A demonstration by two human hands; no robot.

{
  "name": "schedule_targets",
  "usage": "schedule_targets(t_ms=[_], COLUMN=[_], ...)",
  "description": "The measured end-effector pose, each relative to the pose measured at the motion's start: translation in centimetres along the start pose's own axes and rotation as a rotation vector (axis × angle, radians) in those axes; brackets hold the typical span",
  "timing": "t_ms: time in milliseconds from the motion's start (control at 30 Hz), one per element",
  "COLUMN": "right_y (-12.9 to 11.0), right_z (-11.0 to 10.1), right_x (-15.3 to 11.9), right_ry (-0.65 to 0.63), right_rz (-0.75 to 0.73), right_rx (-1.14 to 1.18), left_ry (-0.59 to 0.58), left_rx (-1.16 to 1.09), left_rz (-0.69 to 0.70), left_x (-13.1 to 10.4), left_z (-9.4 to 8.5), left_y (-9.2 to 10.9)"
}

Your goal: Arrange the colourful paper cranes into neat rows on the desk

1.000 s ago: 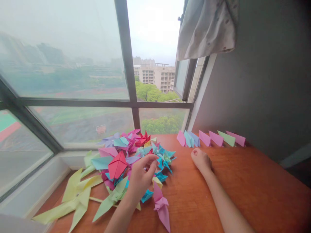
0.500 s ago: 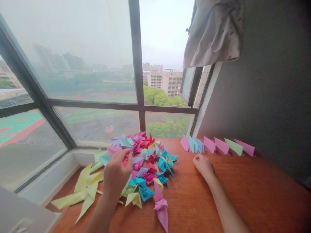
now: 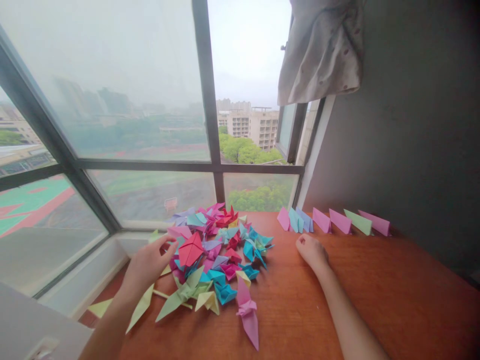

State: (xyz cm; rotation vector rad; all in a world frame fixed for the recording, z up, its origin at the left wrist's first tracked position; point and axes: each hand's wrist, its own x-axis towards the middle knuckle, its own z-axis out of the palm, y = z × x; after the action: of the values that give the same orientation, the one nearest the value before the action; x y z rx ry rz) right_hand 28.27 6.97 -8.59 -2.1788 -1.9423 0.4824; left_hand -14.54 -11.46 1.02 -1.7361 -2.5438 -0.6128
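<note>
Your left hand [image 3: 149, 262], its grip loosely parted, hangs over a yellow pinwheel [image 3: 141, 308] left of a heap of folded paper [image 3: 219, 262]; your right hand [image 3: 313, 253] is curled closed on the table [image 3: 285, 305], near the upright paper pieces [image 3: 340, 221], far right. A light pinch along folds should best spare the creases.

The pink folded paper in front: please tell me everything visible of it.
The pink paper has two long blades joined by a bunched, creased fold; the near blade narrows to a point. It looks thin and plain. It lies lengthwise toward the viewer on the brown table, at the front of the pile. Whether its far end touches the pale yellow paper there is unclear. Neither left hand nor right hand touches it.
</note>
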Motion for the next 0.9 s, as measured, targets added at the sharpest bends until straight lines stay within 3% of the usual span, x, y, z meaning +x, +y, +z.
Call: schedule_targets(t_ms=[100, 167, 367, 533, 733, 900], right_y=[0.0, 0.0, 0.2, -0.6, -4.1, -6.4], right_z=[0.0, 0.0, -0.1, -0.3, -0.1, -0.6], right_x=[0.0, -0.1, -0.4, -0.7, -2.8, -5.9], right_ry=[0.005, 0.011, 0.036, 0.079, 0.003, -0.341], right_rz=[-0.001, -0.003, -0.026, -0.117, -0.390, -0.579], right_rx=[0.016, 0.033, 0.137, 0.333, 0.722, 1.322], left_ry=[-0.098, -0.097, 0.097, 0.209, 0.012, -0.218], left_rx=[-0.067, -0.080, -0.158, -0.491, -1.213, -1.468], left_rz=[0.005, 0.012, 0.087, 0.198, 0.112, 0.038], left_x=[-0.7, -1.0, -2.0, -2.7, -2.9, -2.9], left_z=[0.5, 1.0, 1.3, 1.1, 1.9, 4.1], left_y=[1.3, 2.2, 4.8, 7.7, 12.8, 16.8])
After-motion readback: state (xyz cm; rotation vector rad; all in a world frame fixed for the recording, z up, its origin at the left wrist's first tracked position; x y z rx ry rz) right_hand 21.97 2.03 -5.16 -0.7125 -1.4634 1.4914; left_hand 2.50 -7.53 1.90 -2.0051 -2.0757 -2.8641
